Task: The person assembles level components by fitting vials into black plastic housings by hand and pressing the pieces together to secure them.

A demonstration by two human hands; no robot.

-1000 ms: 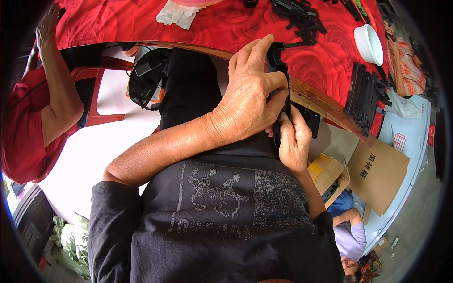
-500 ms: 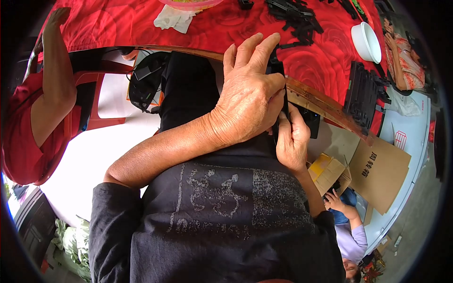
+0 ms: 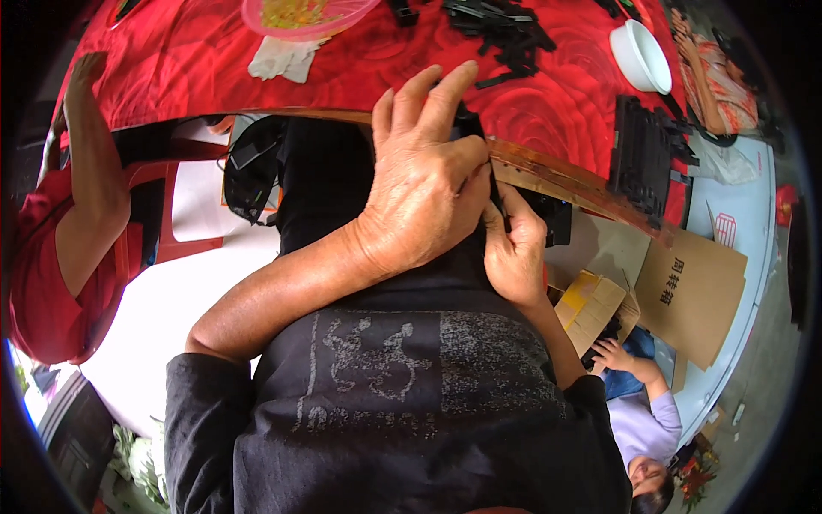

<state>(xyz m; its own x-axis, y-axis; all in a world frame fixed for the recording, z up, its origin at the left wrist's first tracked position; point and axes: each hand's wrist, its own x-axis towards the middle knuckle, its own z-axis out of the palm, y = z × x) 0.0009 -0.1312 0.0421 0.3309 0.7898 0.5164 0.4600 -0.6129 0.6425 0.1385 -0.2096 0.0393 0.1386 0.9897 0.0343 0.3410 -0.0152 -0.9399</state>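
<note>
At the edge of the red-covered table, my left hand (image 3: pixel 425 182) grips a long, dark plastic part (image 3: pixel 467 126) between thumb and palm. Two or three of its fingers stretch upward past the part. My right hand (image 3: pixel 517 247) pinches the lower end of the same part with thumb and fingers. Most of the part is hidden behind my left hand, so its exact kind cannot be made out. Beyond my fingertips, a pile of loose black plastic strips (image 3: pixel 505 38) lies on the red cloth (image 3: pixel 552 111).
A stack of black parts (image 3: pixel 638 158) stands at the table's right, near a white bowl (image 3: pixel 640 56). A pink basin (image 3: pixel 312 30) and crumpled tissue (image 3: pixel 287 58) lie far left. Cardboard boxes (image 3: pixel 591 304) sit lower right beside a co-worker (image 3: pixel 646 420); another person in red (image 3: pixel 68 248) sits left.
The view has shifted, so the table and its things sit further left and slightly differently. Both hands keep their hold on the dark part, with little change in grip.
</note>
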